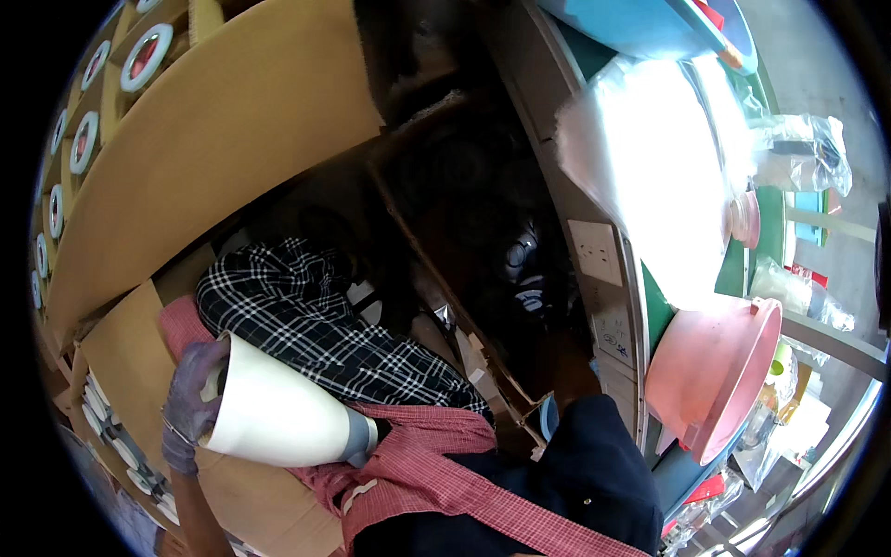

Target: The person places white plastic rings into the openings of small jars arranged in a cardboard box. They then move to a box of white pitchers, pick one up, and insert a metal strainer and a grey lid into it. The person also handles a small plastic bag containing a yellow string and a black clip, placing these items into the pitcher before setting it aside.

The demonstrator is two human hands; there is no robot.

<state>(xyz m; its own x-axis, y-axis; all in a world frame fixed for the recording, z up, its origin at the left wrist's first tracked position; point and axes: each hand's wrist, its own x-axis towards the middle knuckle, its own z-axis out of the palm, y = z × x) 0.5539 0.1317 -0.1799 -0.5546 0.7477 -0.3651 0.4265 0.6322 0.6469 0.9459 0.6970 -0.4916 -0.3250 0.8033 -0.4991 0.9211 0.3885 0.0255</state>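
Observation:
My left hand (193, 399), in a purple-grey glove, is closed on the wide end of a white tapered hollow vessel (283, 404). The vessel lies tilted across my lap, its opening toward the hand and its narrow end, banded in grey, pointing right. Under and beside it are a red checked cloth (418, 469) with a strap and a bunched black-and-white plaid cloth (325, 316). I see no part of my right hand.
A large cardboard box (213, 148) rises at the left. Beyond it, round white-rimmed pieces (147, 58) sit in cardboard dividers. A dark box (464, 232) ahead holds shadowed items. To the right are a pink basin (710, 371), a bright plastic bag (650, 158) and a wall socket (595, 252).

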